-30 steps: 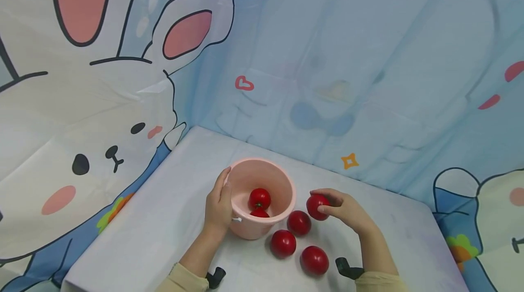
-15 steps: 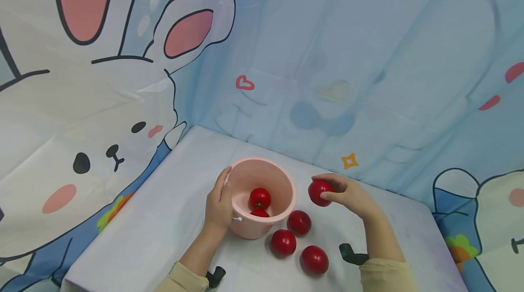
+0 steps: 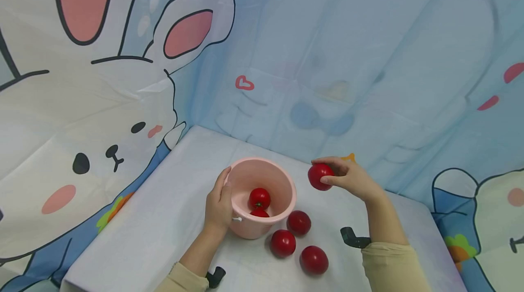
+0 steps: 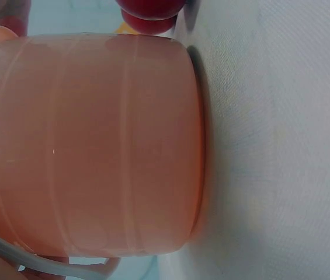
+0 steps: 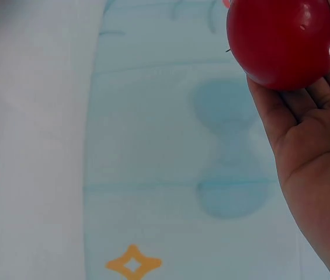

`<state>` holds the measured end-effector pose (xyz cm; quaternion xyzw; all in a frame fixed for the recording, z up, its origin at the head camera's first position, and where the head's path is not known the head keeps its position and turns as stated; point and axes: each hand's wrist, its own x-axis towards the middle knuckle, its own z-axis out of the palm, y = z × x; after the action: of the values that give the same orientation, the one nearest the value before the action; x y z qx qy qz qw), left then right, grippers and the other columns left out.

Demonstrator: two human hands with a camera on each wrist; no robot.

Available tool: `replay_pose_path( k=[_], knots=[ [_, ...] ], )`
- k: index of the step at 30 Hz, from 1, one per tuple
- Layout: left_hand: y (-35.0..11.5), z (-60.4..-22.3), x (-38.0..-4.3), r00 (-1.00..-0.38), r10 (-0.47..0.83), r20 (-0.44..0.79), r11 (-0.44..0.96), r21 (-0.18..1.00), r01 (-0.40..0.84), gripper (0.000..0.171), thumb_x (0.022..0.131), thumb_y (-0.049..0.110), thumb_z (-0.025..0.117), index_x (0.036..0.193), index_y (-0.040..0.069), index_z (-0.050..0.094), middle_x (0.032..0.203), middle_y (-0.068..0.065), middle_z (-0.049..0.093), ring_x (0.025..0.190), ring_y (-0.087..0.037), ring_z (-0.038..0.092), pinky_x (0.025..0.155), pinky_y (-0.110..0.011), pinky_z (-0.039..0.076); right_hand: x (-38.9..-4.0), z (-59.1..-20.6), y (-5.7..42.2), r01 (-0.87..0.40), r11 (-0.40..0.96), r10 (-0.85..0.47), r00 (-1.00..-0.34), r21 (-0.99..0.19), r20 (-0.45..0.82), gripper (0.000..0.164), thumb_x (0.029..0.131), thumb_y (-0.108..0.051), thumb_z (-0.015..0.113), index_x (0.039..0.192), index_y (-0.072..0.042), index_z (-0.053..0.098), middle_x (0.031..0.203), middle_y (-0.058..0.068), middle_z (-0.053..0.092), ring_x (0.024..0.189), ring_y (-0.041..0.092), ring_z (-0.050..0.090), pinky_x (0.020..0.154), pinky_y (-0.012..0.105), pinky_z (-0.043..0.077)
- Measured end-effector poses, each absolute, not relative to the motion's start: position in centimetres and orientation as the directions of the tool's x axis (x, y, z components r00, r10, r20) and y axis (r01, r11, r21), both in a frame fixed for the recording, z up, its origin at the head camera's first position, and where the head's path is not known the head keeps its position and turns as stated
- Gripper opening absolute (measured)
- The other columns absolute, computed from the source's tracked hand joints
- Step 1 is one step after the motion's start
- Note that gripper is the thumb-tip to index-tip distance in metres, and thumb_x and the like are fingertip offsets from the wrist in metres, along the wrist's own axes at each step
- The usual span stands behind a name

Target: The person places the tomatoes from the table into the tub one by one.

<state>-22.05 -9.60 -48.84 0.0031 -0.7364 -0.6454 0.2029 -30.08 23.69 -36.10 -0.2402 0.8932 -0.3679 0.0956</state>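
My left hand [image 3: 219, 203] holds the left side of a pink bucket [image 3: 251, 231], which stands upright on the table. Two red tomatoes lie inside: one with a green stem mark [image 3: 260, 197], the other partly hidden by the front rim [image 3: 259, 213]. Raised to the right of the bucket, my right hand [image 3: 353, 177] grips another tomato [image 3: 318, 177] between thumb and fingers. In the right wrist view this tomato [image 5: 281, 44] rests against the fingers, its surface shiny. The bucket's ribbed wall [image 4: 94, 146] and pale handle [image 4: 54, 267] fill much of the left wrist view.
Three more tomatoes sit on the white-covered table [image 3: 163, 219]: one beside the bucket [image 3: 299, 223], one in front of it [image 3: 283, 243], and one nearer the front [image 3: 314, 259]. A blue cartoon curtain [image 3: 368, 55] hangs behind the table.
My right hand has lifted its tomato up from among the others on the table, moving upward in the head view. The left hand and bucket have stayed put.
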Motion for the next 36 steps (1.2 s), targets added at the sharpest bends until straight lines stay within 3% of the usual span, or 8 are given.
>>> replay_pose_path(
  k=[11,18,27,36],
  knots=[
    [-9.6,-49.0,-22.1,-0.917,-0.266,0.298,0.166,0.951,0.261,0.04,0.099,0.031,0.029,0.137,0.04,0.035,0.138,0.022,0.041,0.125,-0.008,0.045,0.095,-0.039,0.048,-30.6,-34.3,21.3,-0.379,0.636,-0.527,-0.85,-0.672,-0.02,0.05,0.08,-0.041,0.066,0.127,-0.036,0.05,0.115,-0.006,0.061,0.101,0.017,0.061,0.082,0.035,0.052],
    [-9.6,-49.0,-22.1,-0.921,-0.27,0.282,0.161,0.956,0.245,0.04,0.098,0.03,0.029,0.136,0.041,0.037,0.136,0.025,0.043,0.123,-0.006,0.047,0.094,-0.038,0.048,-31.1,-34.0,18.6,-0.355,0.642,-0.528,-0.847,-0.679,-0.056,0.05,0.076,-0.047,0.068,0.123,-0.04,0.052,0.113,-0.007,0.061,0.1,0.019,0.06,0.077,0.034,0.054],
    [-9.7,-49.2,-22.2,-0.927,-0.256,0.274,0.144,0.959,0.244,0.039,0.098,0.038,0.03,0.137,0.042,0.035,0.138,0.025,0.04,0.126,-0.007,0.043,0.094,-0.043,0.048,-31.9,-33.4,14.8,-0.452,0.604,-0.614,-0.789,-0.656,-0.023,0.048,0.078,-0.047,0.067,0.123,-0.038,0.054,0.113,-0.01,0.062,0.098,0.014,0.062,0.079,0.034,0.054],
    [-9.7,-49.4,-22.4,-0.919,-0.255,0.3,0.153,0.951,0.268,0.038,0.099,0.035,0.032,0.136,0.042,0.036,0.138,0.022,0.042,0.126,-0.008,0.044,0.096,-0.042,0.046,-32.7,-33.2,11.4,-0.462,0.625,-0.637,-0.767,-0.629,-0.07,0.047,0.074,-0.053,0.068,0.119,-0.042,0.056,0.114,-0.014,0.06,0.102,0.012,0.059,0.079,0.031,0.054]
  ],
)
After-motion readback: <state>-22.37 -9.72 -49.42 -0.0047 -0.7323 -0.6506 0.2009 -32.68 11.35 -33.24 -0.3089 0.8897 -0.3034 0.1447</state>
